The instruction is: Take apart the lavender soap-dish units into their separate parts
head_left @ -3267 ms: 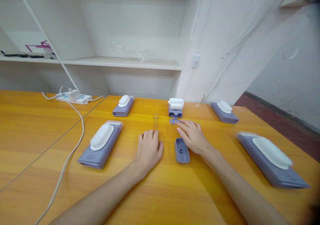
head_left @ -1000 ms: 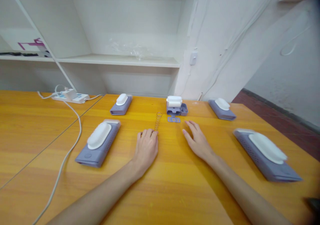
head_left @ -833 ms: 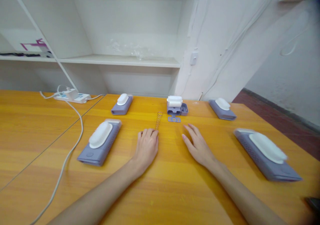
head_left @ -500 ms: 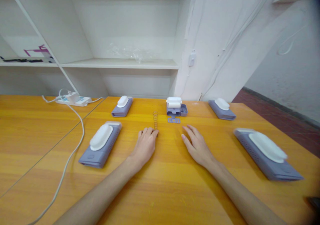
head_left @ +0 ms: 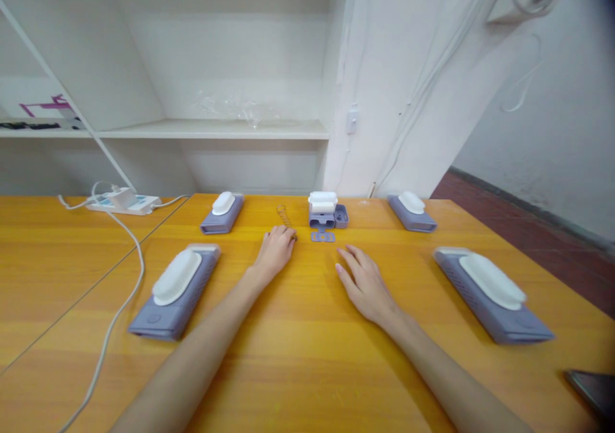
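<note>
Pinches the near end of a thin coil spring point(head_left: 284, 216) in the left hand point(head_left: 276, 250), fingers curled and pressed together, knuckles up, around the middle of the table point(head_left: 307, 369) and toward its back edge. Has the spring slanting from the fingertips toward the back edge and a little leftward.

Spreads the fingers of the right hand point(head_left: 364, 282) loosely, thumb apart from the forefinger, palm down; cannot tell resting on the wood from hovering just above.

Has a purple-grey box point(head_left: 321, 216) near the back edge, right of the spring, with a white piece point(head_left: 323, 200) on top. Shows a small hollow cup point(head_left: 341, 216) just beside the box's right side, and a flat cut-out plate point(head_left: 322, 236) lying in front, nearest to the right hand.

Sets apart four white-topped devices: a far-left device point(head_left: 221, 214) at the back edge, a near-left device point(head_left: 175, 292) closer to the front, a far-right device point(head_left: 412, 212) by the back-right corner, a near-right device point(head_left: 492, 295) along the right edge. Leaves a power strip point(head_left: 125, 201) at the back edge, far left, with a white cable point(head_left: 143, 263) trailing frontward.
</note>
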Tool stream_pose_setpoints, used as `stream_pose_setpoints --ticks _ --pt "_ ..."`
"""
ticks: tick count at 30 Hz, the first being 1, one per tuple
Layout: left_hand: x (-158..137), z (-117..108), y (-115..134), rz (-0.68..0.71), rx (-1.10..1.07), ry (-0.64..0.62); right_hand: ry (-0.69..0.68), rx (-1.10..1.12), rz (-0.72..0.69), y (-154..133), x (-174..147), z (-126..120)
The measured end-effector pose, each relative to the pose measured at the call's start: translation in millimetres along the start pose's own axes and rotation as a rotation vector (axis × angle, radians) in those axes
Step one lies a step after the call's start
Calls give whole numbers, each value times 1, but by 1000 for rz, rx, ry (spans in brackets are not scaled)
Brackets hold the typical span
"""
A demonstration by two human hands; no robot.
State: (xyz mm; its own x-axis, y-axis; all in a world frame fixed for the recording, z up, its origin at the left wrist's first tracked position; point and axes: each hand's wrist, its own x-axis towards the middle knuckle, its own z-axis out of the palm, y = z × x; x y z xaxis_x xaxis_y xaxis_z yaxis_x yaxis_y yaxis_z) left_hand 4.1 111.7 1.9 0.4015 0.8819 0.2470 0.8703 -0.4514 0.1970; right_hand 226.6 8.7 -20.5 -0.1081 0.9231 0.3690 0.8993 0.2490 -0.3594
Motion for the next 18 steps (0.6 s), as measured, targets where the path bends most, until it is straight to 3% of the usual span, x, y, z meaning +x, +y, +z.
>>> stream_pose_setpoints --ticks 8,18 --pt "30 11 3 -29 -28 -1 9 -10 -7 0 0 0" --pt "36 17 16 10 -89 23 2 -25 -8 -2 1 -2"
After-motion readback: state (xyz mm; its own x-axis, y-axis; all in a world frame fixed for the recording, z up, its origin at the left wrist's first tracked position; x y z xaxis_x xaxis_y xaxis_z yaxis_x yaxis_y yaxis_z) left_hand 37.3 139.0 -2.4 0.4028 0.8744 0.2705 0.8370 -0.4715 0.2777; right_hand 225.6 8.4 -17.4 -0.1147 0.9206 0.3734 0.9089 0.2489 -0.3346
